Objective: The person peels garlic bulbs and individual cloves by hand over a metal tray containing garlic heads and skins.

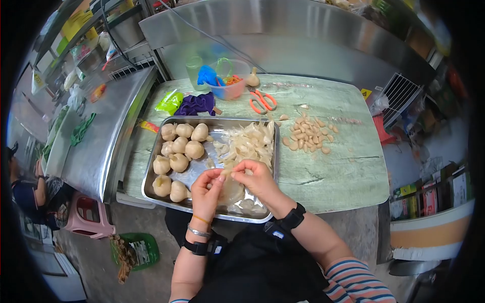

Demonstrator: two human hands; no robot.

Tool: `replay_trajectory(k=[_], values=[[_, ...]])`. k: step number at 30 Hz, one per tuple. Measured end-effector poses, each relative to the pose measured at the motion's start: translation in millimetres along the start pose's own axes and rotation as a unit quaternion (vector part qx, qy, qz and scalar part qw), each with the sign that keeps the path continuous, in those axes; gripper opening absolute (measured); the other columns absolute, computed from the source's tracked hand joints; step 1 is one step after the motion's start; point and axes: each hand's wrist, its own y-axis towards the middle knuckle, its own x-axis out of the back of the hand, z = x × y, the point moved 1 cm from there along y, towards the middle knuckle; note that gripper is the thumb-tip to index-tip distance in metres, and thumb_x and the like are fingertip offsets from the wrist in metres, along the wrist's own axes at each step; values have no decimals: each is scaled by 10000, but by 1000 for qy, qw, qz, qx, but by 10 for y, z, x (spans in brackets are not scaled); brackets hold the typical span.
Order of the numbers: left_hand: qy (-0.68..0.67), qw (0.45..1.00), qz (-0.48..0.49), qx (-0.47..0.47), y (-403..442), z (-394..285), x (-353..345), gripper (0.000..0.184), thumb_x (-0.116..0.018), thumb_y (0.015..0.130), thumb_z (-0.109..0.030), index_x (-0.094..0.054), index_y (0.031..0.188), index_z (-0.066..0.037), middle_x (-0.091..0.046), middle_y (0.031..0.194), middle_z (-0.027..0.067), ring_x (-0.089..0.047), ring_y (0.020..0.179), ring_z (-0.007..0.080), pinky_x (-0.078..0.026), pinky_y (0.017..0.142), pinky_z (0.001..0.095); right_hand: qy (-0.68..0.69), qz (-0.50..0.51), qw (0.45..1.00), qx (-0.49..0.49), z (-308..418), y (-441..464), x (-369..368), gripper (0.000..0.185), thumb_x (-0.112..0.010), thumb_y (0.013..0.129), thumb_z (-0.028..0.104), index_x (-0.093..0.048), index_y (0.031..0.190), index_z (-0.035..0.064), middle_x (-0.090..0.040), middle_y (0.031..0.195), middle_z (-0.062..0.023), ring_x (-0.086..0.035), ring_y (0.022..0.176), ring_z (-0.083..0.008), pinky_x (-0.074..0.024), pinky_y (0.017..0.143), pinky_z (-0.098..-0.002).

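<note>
Over the front part of a metal tray [145, 184], my hands meet with their fingertips almost touching. My left hand [207, 192] pinches a small pale garlic clove [226, 174], mostly covered by fingers. From the other side, my right hand [258, 178] is closed on the same clove or its skin; which one I cannot tell. Several whole garlic bulbs [194, 149] fill the tray's left side. A heap of papery garlic skins [251, 142] lies at its right, with more loose skin beneath my hands. Peeled cloves [309, 134] are piled on the table right of the tray.
On the green table [338, 174] behind the tray are orange-handled scissors [262, 102], a purple cloth [196, 104], a plastic tub [235, 90] and a single garlic bulb [252, 78]. A steel counter [108, 131] stands left. Another person [30, 189] sits at far left near a pink stool [90, 214].
</note>
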Motion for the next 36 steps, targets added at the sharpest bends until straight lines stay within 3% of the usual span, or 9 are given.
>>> replay_trajectory(k=[5, 10, 17, 19, 25, 28, 30, 34, 36], values=[[-71, 997, 19, 21, 24, 9, 42, 154, -615, 884, -71, -619, 1029, -19, -518, 671, -54, -408, 549, 8, -313, 481, 165, -30, 9, 999, 33, -7, 16, -16, 78, -662, 784, 80, -604, 781, 29, -562, 734, 36, -502, 718, -42, -405, 655, -201], [-180, 971, 95, 125, 73, 54, 113, 189, -598, 895, -103, -619, 1063, -20, -527, 707, -44, -371, 516, 26, -295, 465, 174, -142, -8, 986, 91, 245, -91, -97, 100, -660, 769, 78, -577, 744, 28, -549, 703, 21, -493, 690, -57, -406, 650, -214], [11, 998, 61, 32, 14, -19, -2, 200, -597, 909, -134, -643, 1057, -7, -492, 637, -54, -359, 501, 18, -282, 457, 180, -79, 5, 992, 98, 173, -46, -67, 80, -634, 726, 51, -561, 727, 19, -525, 670, 7, -492, 675, -76, -405, 638, -226], [-56, 992, 72, 91, 9, -33, 9, 214, -568, 932, -167, -643, 1054, -8, -494, 644, -54, -361, 507, 15, -275, 457, 176, -93, 16, 990, 102, 181, -56, -75, 72, -626, 725, 50, -560, 729, 20, -523, 672, 12, -489, 683, -71, -404, 642, -225], [-123, 983, 111, 84, 45, 52, 68, 195, -507, 965, -183, -614, 1015, -27, -497, 664, -36, -359, 509, 19, -278, 459, 171, -60, 43, 994, 81, 107, -9, -48, 56, -593, 752, 64, -554, 728, 31, -519, 684, 26, -475, 685, -59, -386, 631, -215], [-180, 973, 117, 89, 47, 48, 70, 145, -506, 965, -182, -564, 998, -52, -502, 686, -21, -364, 515, 25, -287, 462, 175, -18, 50, 998, 39, 89, 14, -29, 50, -577, 760, 66, -557, 726, 37, -514, 674, 29, -467, 654, -55, -368, 593, -206], [-201, 965, 141, 91, 25, 11, 88, 128, -506, 965, -180, -546, 994, -63, -510, 705, -15, -371, 521, 31, -289, 463, 175, 113, 75, 987, -81, 89, 15, -15, 45, -567, 772, 69, -564, 736, 45, -498, 652, 35, -442, 606, -40, -336, 539, -197], [-271, 944, 166, 92, 30, 22, 91, 106, -513, 959, -172, -531, 1005, -77, -526, 759, 0, -389, 537, 49, -298, 467, 182, 88, 70, 993, -45, 67, 11, -25, 40, -562, 784, 71, -570, 752, 48, -478, 629, 37, -416, 567, -29, -310, 501, -195], [-241, 951, 176, 80, 41, 59, 93, 111, -511, 959, -171, -523, 1020, -79, -525, 755, 6, -391, 536, 52, -300, 468, 184, 6, 38, 999, 29, 109, -7, -40, 37, -561, 783, 61, -568, 748, 50, -473, 625, 38, -400, 558, -25, -295, 491, -194]])
